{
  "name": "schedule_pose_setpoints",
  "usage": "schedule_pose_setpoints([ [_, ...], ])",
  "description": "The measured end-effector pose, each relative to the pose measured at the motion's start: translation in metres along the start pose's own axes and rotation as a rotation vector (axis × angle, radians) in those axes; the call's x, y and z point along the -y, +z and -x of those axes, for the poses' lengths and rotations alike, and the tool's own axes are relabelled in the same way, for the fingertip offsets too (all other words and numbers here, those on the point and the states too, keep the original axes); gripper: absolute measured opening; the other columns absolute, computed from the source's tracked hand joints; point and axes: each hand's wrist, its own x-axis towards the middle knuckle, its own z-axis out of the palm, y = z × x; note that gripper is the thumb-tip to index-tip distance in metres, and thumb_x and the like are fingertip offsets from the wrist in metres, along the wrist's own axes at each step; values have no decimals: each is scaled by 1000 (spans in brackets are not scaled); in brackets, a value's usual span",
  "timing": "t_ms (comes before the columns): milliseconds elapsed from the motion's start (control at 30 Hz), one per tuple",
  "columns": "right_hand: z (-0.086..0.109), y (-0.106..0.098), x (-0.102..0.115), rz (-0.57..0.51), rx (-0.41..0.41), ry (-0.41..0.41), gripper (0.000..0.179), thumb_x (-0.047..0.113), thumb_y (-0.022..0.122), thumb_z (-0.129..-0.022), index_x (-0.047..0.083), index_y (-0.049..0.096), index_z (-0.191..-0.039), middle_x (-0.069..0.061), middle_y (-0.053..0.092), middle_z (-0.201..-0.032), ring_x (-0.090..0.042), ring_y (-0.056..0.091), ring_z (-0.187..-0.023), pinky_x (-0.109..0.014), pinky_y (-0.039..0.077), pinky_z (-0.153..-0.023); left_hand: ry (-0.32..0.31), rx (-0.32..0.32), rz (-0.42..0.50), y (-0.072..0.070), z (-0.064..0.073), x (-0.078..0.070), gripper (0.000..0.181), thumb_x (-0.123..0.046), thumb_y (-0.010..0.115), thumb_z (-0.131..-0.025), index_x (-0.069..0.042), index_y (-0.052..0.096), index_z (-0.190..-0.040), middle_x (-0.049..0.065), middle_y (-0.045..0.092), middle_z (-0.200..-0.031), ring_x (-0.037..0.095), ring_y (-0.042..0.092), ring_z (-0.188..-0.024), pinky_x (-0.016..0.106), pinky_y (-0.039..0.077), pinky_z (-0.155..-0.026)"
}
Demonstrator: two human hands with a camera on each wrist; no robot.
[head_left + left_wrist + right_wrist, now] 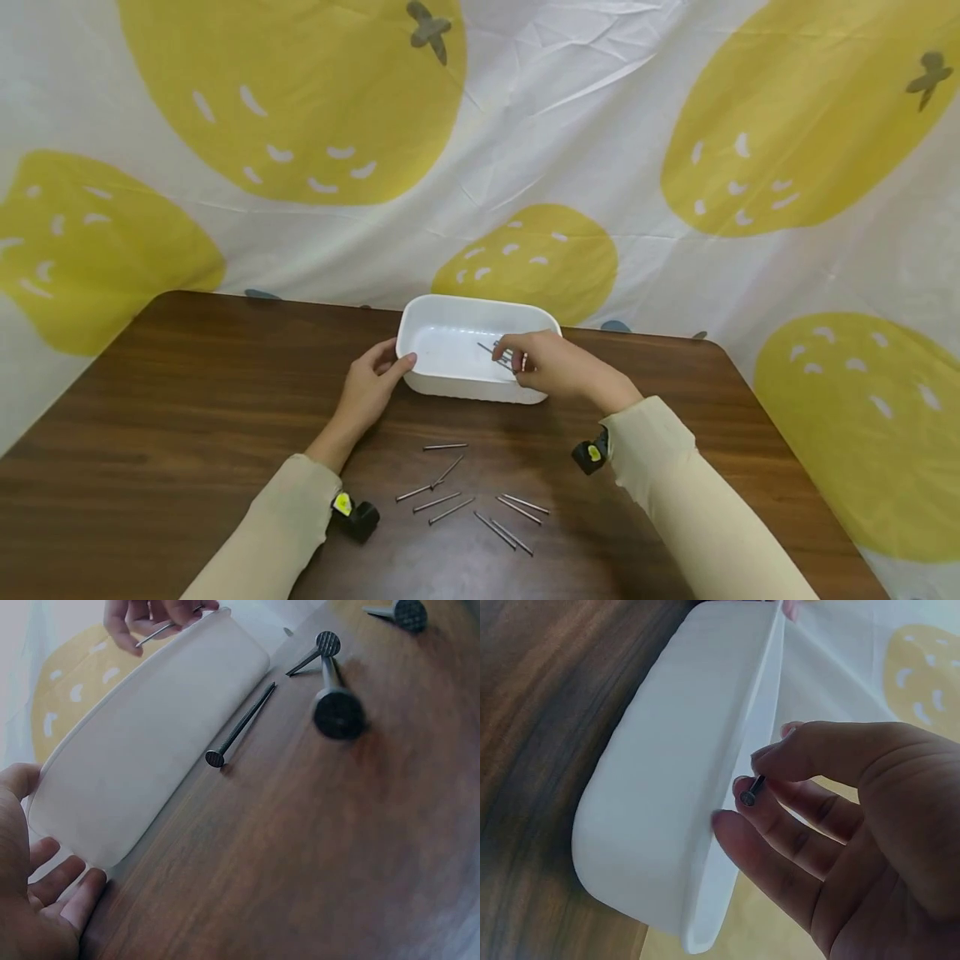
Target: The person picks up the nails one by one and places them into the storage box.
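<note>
A white rectangular plastic container (457, 387) stands toward the back of the table. My left hand (369, 385) holds its left end, the thumb at the rim and the other fingers against the outer wall. Over the container's right part, my right hand (558, 365) pinches a metal nail (748, 798) between thumb and fingers, its flat head showing in the right wrist view. Other nails seem to lie inside under this hand, partly hidden by it. Several loose nails (452, 510) are scattered on the table in front of the container.
The brown wooden table (225, 408) ends just behind the container. A white cloth (562, 167) printed with yellow fruit hangs along its back and sides. Another group of nails (504, 530) lies nearer to me, between my forearms.
</note>
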Motion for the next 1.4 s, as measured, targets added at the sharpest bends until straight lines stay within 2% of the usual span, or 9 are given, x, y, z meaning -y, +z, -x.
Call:
schedule_pose_setpoints([
  [167, -12, -3, -3, 12, -9, -18, 33, -8, 59, -86, 3, 66, -116, -6, 66, -86, -15, 60, -80, -25, 49, -68, 0, 2, -1, 0, 0, -1, 56, -29, 66, -98, -2, 52, -145, 19, 56, -148, 33, 64, -125, 24, 52, -94],
  [333, -22, -5, -6, 57, -2, -19, 32, -6, 61, -85, 3, 66, -115, -6, 66, -84, -14, 60, -76, -26, 49, -70, 2, -1, 9, 0, -1, 0, 56, -28, 66, -98, -1, 52, -145, 19, 56, -147, 33, 64, -124, 18, 51, -90],
  [567, -36, -4, -8, 145, 27, 10, 32, -1, 65, -84, 8, 68, -114, -4, 70, -85, -15, 62, -76, -30, 51, -74, 2, 3, 19, 0, -1, 1, 57, -29, 67, -98, -1, 52, -145, 19, 55, -148, 33, 63, -126, 29, 52, -98],
  [900, -52, 4, -9, 149, 90, 50, 30, -2, 61, -84, 9, 69, -111, -7, 71, -86, -17, 60, -78, -30, 49, -75, -3, -1, 16, 0, -2, 3, 57, -30, 67, -98, -2, 52, -145, 19, 55, -148, 33, 63, -127, 38, 52, -103],
  [1400, -67, 22, -12, 138, 128, 79, 27, -5, 53, -89, 7, 69, -106, -3, 62, -78, -14, 53, -73, -27, 45, -72, -6, 4, 12, -1, 0, 1, 57, -30, 68, -97, -3, 52, -145, 18, 54, -149, 34, 62, -128, 45, 52, -105],
])
